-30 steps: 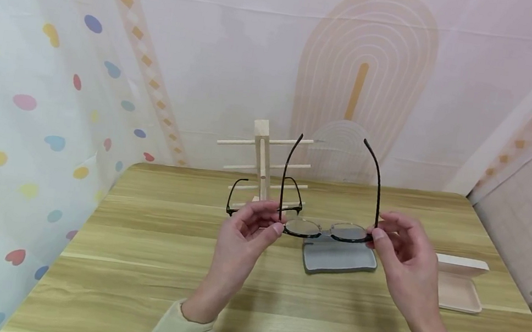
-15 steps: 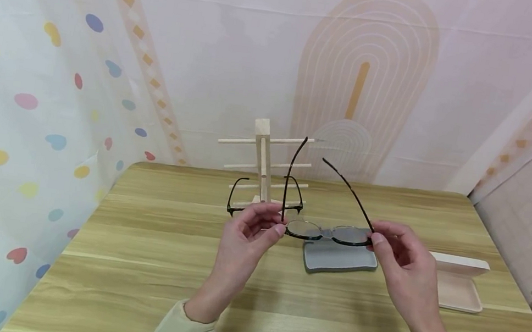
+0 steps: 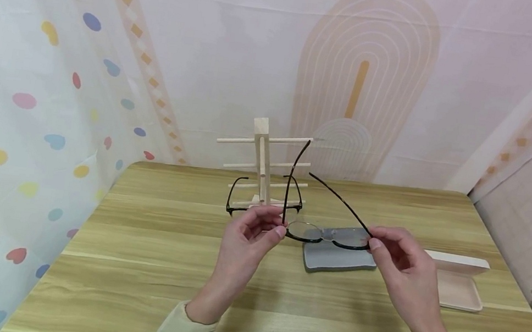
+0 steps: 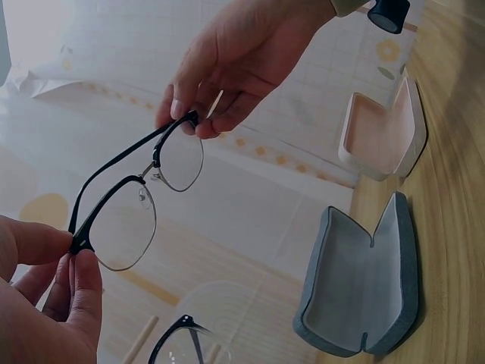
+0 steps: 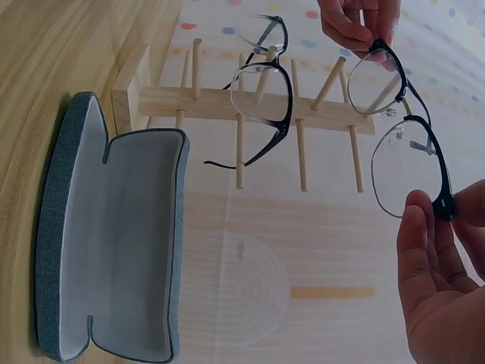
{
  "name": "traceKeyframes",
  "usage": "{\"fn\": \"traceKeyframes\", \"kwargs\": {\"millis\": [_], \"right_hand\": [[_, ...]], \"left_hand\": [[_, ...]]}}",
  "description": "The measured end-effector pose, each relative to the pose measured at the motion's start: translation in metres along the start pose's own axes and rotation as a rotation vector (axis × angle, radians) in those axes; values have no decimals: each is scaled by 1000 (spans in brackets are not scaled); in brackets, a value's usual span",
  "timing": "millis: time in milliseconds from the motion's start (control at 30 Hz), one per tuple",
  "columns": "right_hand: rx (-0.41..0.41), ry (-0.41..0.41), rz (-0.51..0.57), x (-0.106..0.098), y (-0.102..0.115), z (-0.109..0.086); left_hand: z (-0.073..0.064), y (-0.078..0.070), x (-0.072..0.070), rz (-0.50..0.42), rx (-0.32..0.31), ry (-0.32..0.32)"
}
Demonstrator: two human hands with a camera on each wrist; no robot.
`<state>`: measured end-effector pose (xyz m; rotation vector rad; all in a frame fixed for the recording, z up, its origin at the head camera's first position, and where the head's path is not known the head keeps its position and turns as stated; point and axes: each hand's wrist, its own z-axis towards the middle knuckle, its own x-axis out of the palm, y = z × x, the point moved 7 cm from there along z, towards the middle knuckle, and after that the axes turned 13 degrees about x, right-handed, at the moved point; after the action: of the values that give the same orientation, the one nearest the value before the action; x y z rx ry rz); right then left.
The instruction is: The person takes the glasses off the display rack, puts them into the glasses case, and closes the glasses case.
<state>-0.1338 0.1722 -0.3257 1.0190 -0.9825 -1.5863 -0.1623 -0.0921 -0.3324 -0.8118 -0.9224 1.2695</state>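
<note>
1. Left hand [image 4: 49, 296], lower left, is pinching the near corner of the black-browed glasses [image 4: 156, 157].
2. Right hand [image 4: 246, 64], coming in from the top, is gripping the opposite corner; pale sleeve [image 4: 347, 6] and small black device [image 4: 388, 15] are showing beyond it.
3. Glasses are slanting between both hands, clear of the bench [image 4: 455, 227]; one dark temple is curving alongside the frame.
4. Grey-blue case [image 4: 356, 284] is standing open on the bench, pale inside.
5. Pinkish-white case [image 4: 383, 133], also open, is sitting near it.
6. Second black-framed pair [image 4: 182, 323] is poking in at the bottom edge, cut off, beside a wooden rod [image 4: 141, 339].
7. Patterned cloth [image 4: 45, 152] is hanging behind.
</note>
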Motion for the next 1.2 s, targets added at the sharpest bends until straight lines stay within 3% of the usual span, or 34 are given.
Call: {"fn": "traceKeyframes", "kwargs": {"millis": [333,1200], "right_hand": [[-65,47,-17,1,1,-1],[-108,36,-84,1,4,-3]], "left_hand": [[-2,2,0,4,-5,-5],[-4,5,-1,-1,-21,-12]]}}
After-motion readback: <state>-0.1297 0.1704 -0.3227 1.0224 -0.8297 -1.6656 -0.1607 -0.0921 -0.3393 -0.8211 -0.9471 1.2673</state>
